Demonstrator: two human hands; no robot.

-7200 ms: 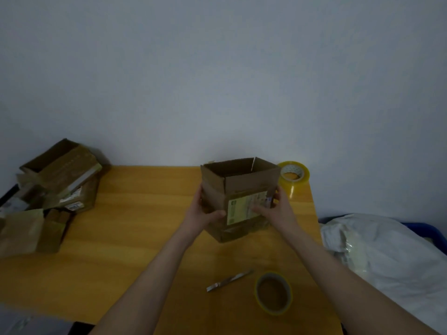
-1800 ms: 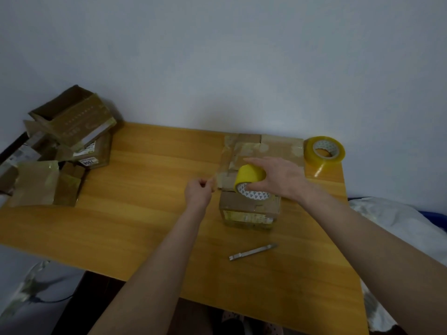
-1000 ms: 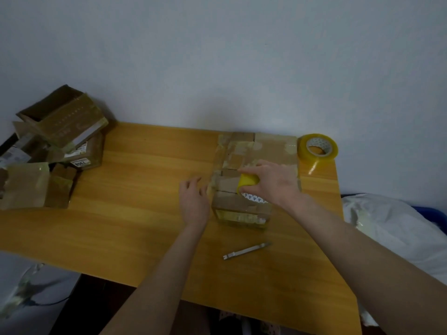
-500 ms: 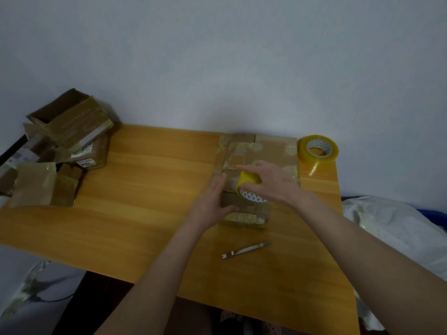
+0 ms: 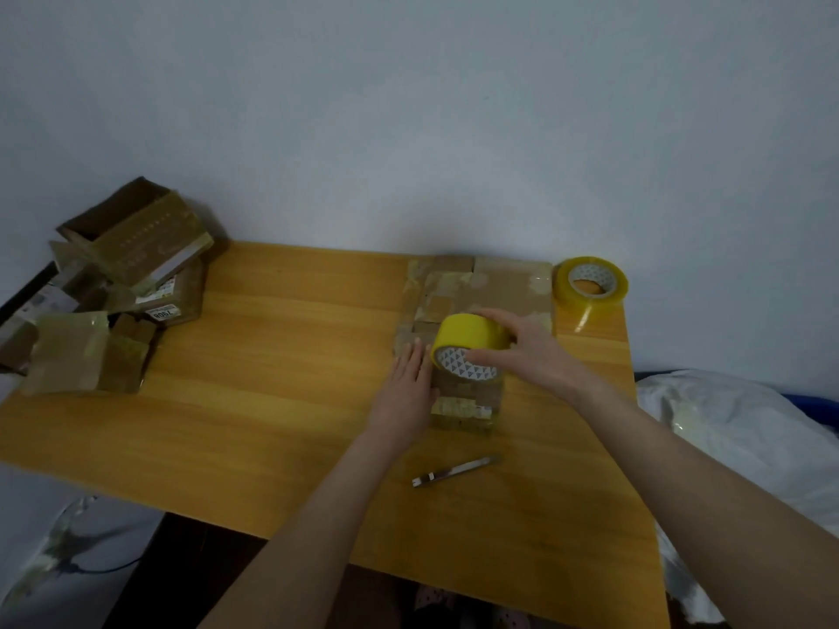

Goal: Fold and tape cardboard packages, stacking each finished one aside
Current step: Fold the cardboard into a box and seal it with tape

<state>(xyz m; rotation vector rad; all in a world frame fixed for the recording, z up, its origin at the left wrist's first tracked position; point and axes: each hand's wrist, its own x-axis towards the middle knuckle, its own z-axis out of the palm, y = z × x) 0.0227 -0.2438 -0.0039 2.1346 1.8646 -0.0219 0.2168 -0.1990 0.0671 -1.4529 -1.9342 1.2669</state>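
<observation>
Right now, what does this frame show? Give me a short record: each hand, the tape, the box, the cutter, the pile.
left hand: flat, fingers straight, against the left side of the small brown cardboard box
right hand: grips the yellow tape roll on top of that box
spare tape: clear yellowish tape roll at the far right corner of the wooden table
cutter: slim metal utility knife lying nearer than the box, untouched
pile: pile of brown cardboard boxes at the table's left end
</observation>
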